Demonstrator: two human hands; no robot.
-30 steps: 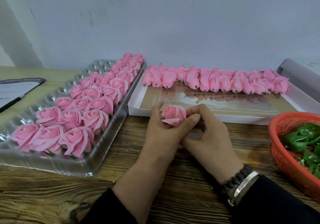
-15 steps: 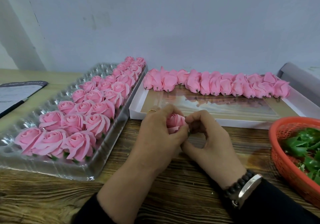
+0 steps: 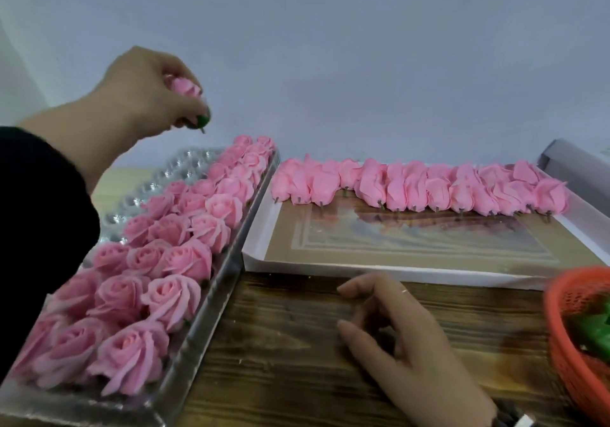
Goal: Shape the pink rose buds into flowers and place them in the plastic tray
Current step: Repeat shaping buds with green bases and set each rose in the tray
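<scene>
Left of frame, the clear plastic blister tray (image 3: 198, 337) is packed with shaped pink roses (image 3: 171, 258), its lower corner cut off. Centre, the right hand (image 3: 401, 337) rests on the wooden table (image 3: 284, 344), fingers loosely curled, holding nothing. Upper left, the left hand (image 3: 145, 91) pinches one pink rose flower (image 3: 185, 87) above the tray's far end, its green base (image 3: 202, 120) poking out. No readable writing.

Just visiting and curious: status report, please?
Left hand holds rose above plastic tray. Right hand idle on table. Path unobstructed.
</scene>
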